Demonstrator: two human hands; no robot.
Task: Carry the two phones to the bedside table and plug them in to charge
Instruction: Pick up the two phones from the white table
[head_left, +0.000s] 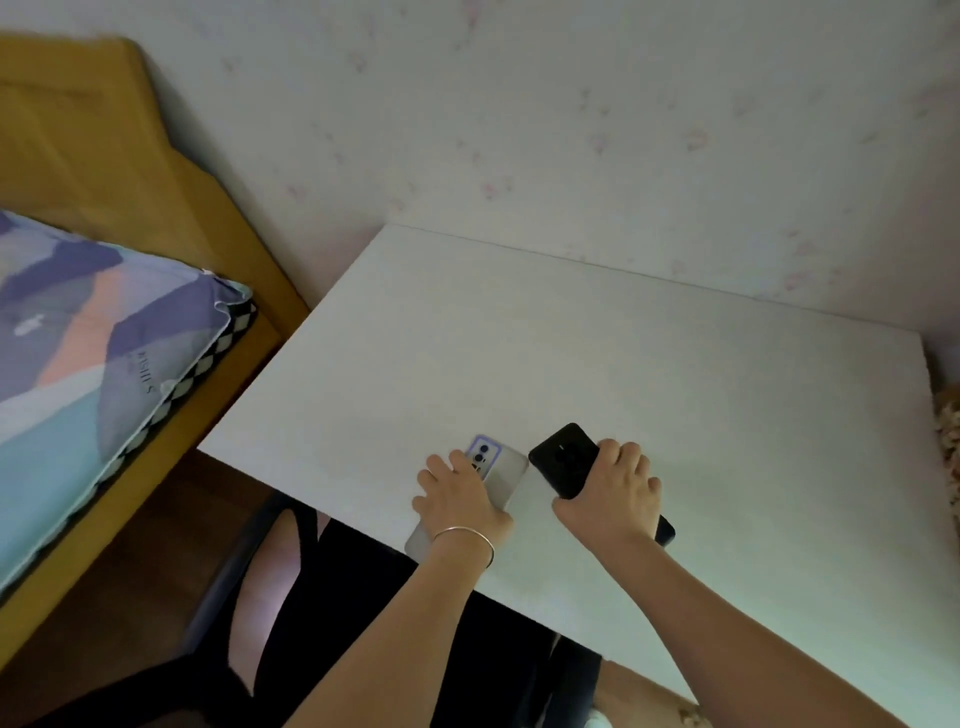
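Two phones lie face down near the front edge of a white table (571, 338). My left hand (460, 496), with a silver bangle on the wrist, grips the white phone (501, 467), whose camera block points away from me. My right hand (608, 493) grips the black phone (563, 460) just to the right; its lower end sticks out past my wrist. Both phones look in contact with or just above the tabletop; I cannot tell which.
A bed with a yellow wooden headboard (104, 156) and a patterned pillow (93, 353) stands to the left. A dark chair (234, 597) is under the table's front edge. A pale patterned wall (571, 130) is behind the table.
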